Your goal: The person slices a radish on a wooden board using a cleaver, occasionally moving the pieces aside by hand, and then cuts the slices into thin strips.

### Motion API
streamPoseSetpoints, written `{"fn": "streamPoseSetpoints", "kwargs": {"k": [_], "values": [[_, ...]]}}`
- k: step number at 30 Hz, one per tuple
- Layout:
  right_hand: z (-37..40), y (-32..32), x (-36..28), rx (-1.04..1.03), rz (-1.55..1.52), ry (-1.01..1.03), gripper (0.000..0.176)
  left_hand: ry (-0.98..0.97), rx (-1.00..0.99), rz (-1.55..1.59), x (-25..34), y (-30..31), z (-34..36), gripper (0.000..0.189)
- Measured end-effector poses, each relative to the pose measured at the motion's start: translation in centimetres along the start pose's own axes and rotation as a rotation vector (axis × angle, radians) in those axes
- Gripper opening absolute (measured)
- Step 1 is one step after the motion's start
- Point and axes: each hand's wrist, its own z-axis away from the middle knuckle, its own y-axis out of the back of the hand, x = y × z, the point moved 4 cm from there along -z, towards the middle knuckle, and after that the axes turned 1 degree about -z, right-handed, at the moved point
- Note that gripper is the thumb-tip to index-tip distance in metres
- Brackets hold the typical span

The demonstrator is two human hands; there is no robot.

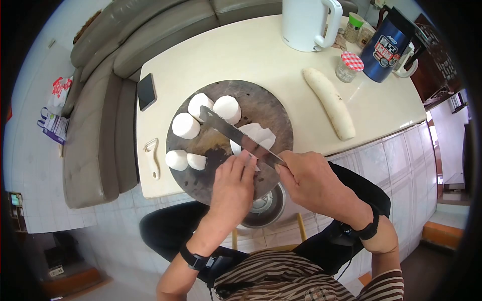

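White radish pieces (186,126) are lying on the round board (276,113) at frame centre. Right of centre, the right hand (314,178) is gripping the knife (240,135), fingers wrapped tight; below centre, the left hand (233,183) is resting bent fingers beside it, and whether they are gripping a slice, I cannot tell.

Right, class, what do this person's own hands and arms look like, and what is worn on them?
The left hand and right hand are ungloved, each with a black wristband above it. A brown-and-cream striped sleeve shows on the right arm; no left sleeve is visible.
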Motion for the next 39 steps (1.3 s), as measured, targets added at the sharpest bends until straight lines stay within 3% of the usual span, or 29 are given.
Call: {"fn": "streamPoseSetpoints", "kwargs": {"k": [5,12,18,21,23,25,27,33,34,39], "values": [[0.0,0.3,0.1,0.031,-0.008,-0.002,0.012,0.083,-0.004,0.089,-0.6,0.5,-0.3,0.034],[0.5,-0.6,-0.5,-0.065,0.018,0.079,0.011,0.098,-0.025,0.099,0.1,1.3,1.4,0.033],[0.6,-1.2,-0.8,-0.070,0.014,0.123,0.010,0.265,-0.075,0.123,0.0,2.5,3.5,0.027],[0.9,-1.7,-1.0,-0.125,0.040,0.140,0.011,0.336,0.008,0.099,-1.0,2.8,5.7,0.029],[1.2,-2.4,-1.2,-0.133,0.086,0.189,0.013,0.283,0.119,0.071,-0.8,3.2,6.7,0.032],[1.4,-2.9,-1.6,-0.137,0.133,0.237,0.015,0.182,0.100,0.055,-0.2,2.6,7.5,0.030],[1.3,-3.1,-2.4,-0.283,0.280,0.249,0.017,0.174,0.075,0.025,0.4,2.3,7.7,0.028],[1.1,-3.1,-3.7,-0.418,0.306,0.319,0.017,0.225,-0.018,0.109,-0.1,1.7,8.6,0.029],[1.2,-3.3,-3.7,-0.427,0.304,0.320,0.017,0.162,-0.008,0.110,0.0,2.1,8.4,0.032],[0.9,-3.8,-3.3,-0.428,0.310,0.311,0.016,0.201,-0.083,0.135,0.3,2.0,8.8,0.029]]}}
